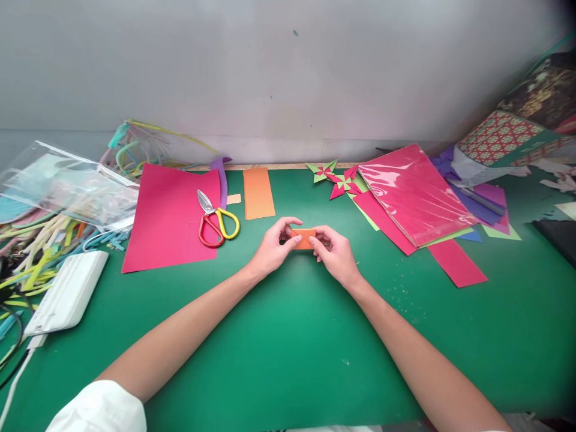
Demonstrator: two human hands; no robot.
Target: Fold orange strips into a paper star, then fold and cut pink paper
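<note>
Your left hand pinches the left end of a small orange paper, and your right hand pinches its right end, over the green table. Farther off, a bit left, lies an orange strip. More left, scissors rest partly on a big red sheet. Far right, paper stars lie by a shiny red pack.

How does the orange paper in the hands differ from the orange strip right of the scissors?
Place: the held orange paper is gripped by the left hand and right hand; the orange strip lies on the green tabletop.
Size: the held orange paper looks smaller than the orange strip.
Pose: the held orange paper runs crosswise; the orange strip runs away from the person.
Both are orange paper.
</note>
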